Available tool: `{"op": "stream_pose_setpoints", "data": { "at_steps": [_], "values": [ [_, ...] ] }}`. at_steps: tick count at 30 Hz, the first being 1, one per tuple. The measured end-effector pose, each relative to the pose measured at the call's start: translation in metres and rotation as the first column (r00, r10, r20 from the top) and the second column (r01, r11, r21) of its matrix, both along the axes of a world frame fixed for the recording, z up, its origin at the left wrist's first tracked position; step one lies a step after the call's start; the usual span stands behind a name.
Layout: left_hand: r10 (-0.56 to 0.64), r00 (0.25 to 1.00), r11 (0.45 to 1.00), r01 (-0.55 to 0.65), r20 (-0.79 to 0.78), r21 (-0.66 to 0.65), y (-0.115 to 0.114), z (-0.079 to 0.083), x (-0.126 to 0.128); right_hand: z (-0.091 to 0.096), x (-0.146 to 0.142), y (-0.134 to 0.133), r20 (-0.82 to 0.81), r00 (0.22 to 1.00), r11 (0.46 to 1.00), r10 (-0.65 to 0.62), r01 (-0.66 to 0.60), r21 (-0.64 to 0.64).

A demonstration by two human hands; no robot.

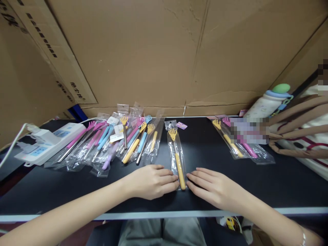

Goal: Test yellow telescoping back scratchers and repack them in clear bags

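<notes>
A yellow back scratcher [180,170] in a clear plastic bag lies on the black table, its claw pointing away from me. On its left side rests my left hand [155,181], fingers stretched out flat, fingertips touching the bag's lower edge. From the other side, my right hand [214,186] lies flat with extended fingers, the tips at or close to the bag. Neither hand grips anything. Just beyond the bag's top right corner is a small purple card [182,125].
Several bagged back scratchers [132,150] in pink, blue, purple and yellow are heaped at left, beside a white power strip [51,143]. Two more, a yellow one [232,146] and a pink one [248,149], lie at right near a bottle [262,106] and a bag [302,126]. Cardboard [153,61] walls the back.
</notes>
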State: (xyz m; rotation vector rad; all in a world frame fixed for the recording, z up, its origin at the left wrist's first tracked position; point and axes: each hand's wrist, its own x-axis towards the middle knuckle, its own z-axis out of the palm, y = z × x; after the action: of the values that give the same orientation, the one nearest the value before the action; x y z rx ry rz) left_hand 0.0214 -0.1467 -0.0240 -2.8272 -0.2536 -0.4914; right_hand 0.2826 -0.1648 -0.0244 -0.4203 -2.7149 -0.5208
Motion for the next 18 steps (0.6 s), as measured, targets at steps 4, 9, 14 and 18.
{"op": "stream_pose_setpoints", "data": {
  "at_steps": [4,9,14,18],
  "values": [
    [0.048,0.999,0.998,-0.048,0.011,-0.051,-0.007,-0.005,-0.004,-0.003,0.0,-0.006,-0.03,0.998,0.998,-0.06,0.059,-0.027],
    [0.128,0.991,0.989,-0.125,0.039,-0.079,-0.014,0.0,-0.005,0.003,-0.005,-0.011,-0.109,0.983,0.985,-0.15,0.139,-0.105],
    [0.261,0.958,0.962,-0.249,0.117,-0.11,-0.017,0.008,0.0,0.008,-0.009,-0.014,-0.158,0.952,0.951,-0.263,0.228,-0.21],
    [0.352,0.931,0.934,-0.345,0.091,-0.088,-0.018,0.011,0.014,0.004,-0.011,-0.017,-0.132,0.946,0.926,-0.297,0.252,-0.282]
  ]
}}
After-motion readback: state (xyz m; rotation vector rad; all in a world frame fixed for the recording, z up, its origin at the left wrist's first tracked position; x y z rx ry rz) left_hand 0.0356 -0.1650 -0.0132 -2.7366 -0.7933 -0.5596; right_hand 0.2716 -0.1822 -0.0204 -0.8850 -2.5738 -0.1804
